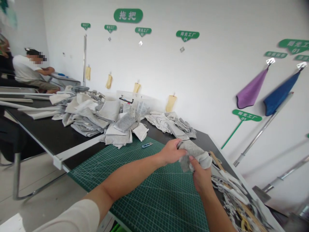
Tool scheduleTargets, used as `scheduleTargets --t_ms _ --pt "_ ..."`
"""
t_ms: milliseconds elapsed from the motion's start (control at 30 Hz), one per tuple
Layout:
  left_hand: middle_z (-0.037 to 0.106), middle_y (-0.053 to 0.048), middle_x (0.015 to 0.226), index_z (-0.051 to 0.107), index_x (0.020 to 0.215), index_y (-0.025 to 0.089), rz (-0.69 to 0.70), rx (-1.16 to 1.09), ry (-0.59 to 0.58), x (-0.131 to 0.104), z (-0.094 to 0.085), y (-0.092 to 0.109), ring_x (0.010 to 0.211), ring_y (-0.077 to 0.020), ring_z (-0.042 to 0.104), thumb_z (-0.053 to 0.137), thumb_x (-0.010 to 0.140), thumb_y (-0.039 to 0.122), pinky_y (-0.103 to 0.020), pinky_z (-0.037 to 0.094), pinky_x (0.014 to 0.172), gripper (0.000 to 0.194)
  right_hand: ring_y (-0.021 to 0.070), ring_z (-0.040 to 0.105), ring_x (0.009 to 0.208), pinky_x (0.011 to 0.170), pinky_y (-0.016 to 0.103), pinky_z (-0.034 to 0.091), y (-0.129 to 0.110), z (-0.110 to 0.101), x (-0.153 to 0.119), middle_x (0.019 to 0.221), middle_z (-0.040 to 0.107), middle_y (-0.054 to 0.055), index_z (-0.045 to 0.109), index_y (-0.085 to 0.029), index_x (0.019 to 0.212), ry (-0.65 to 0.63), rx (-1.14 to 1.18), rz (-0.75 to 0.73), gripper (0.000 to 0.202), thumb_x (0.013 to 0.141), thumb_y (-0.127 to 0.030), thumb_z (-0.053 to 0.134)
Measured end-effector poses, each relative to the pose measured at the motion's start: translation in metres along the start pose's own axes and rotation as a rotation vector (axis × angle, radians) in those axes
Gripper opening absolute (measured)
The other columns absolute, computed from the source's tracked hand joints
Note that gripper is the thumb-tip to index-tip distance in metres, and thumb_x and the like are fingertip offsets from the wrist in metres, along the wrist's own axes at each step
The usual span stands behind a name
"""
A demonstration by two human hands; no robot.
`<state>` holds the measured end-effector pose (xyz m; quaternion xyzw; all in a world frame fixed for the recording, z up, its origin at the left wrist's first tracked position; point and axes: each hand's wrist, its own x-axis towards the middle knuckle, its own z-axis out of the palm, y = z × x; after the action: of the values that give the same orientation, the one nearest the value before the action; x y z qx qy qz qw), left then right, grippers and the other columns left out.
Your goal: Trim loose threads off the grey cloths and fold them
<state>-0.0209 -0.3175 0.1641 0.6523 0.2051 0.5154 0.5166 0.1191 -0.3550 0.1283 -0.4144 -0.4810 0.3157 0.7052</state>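
Observation:
A crumpled light grey cloth (pixel 194 154) is held between both hands above the right part of a green cutting mat (pixel 154 190). My left hand (pixel 174 150) pinches its left upper edge. My right hand (pixel 201 174) grips the lower right part, thumb on top. Small blue-handled snips (pixel 146 145) lie on the mat's far edge, left of the hands. Beyond them is a big heap of folded grey and white cloths (pixel 94 112). A smaller pile of cloths (pixel 169 124) lies behind the hands near the wall.
Cloth strips, a wooden strip and yellow-handled scissors (pixel 245 224) lie along the right table edge. A clear plastic bin (pixel 152 104) stands behind the heap. Purple (pixel 252 90) and blue cloths (pixel 281 93) hang on the wall. A seated person (pixel 27 69) is at the far left.

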Motion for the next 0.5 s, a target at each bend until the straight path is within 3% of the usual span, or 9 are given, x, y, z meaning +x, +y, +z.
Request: scheduleTargets --t_ms 100,167,300,400,500 --pt "0.059 0.0 0.079 0.059 0.095 0.012 0.002 0.1 -0.195 0.001 -0.006 -0.002 0.067 -0.0096 0.049 0.062 0.069 0.023 -0.02 0.041 0.06 0.029 0.0197 0.063 0.093 0.084 0.034 0.049 0.005 -0.002 0.002 0.106 0.066 0.008 0.061 -0.017 0.112 0.1 -0.041 -0.031 0.049 0.067 -0.033 0.074" --pt "0.059 0.0 0.079 0.06 0.094 0.012 0.021 0.236 -0.232 0.003 -0.012 -0.002 0.068 -0.0103 0.05 0.06 0.071 0.025 -0.02 0.04 0.06 0.026 0.0197 0.063 0.093 0.083 0.033 0.05 0.008 -0.005 0.004 0.107 0.066 0.008 0.061 -0.016 0.112 0.118 -0.081 -0.031 0.049 0.067 -0.034 0.074" --pt "0.061 -0.002 0.076 0.061 0.082 0.012 0.048 0.597 -0.235 0.009 -0.033 0.0 0.067 -0.0125 0.053 0.055 0.072 0.024 -0.021 0.04 0.057 0.017 0.0212 0.064 0.088 0.078 0.033 0.051 0.021 -0.016 0.014 0.102 0.068 0.008 0.061 -0.015 0.108 -0.026 -0.146 0.06 0.05 0.065 -0.036 0.075" --pt "0.063 -0.003 0.076 0.062 0.08 0.012 -0.079 0.703 -0.282 0.014 -0.052 -0.006 0.064 -0.0129 0.056 0.051 0.07 0.019 -0.02 0.041 0.054 0.016 0.0208 0.065 0.082 0.068 0.031 0.053 0.039 -0.024 0.023 0.102 0.068 0.008 0.056 -0.019 0.113 -0.157 -0.147 0.155 0.053 0.067 -0.041 0.072" --pt "0.063 -0.003 0.076 0.062 0.08 0.012 -0.252 0.713 -0.331 0.015 -0.073 -0.018 0.063 -0.0132 0.058 0.051 0.067 0.017 -0.018 0.042 0.05 0.018 0.0213 0.065 0.085 0.067 0.032 0.054 0.065 -0.035 0.028 0.098 0.068 0.007 0.052 -0.02 0.115 -0.174 -0.209 0.226 0.051 0.074 -0.049 0.063"
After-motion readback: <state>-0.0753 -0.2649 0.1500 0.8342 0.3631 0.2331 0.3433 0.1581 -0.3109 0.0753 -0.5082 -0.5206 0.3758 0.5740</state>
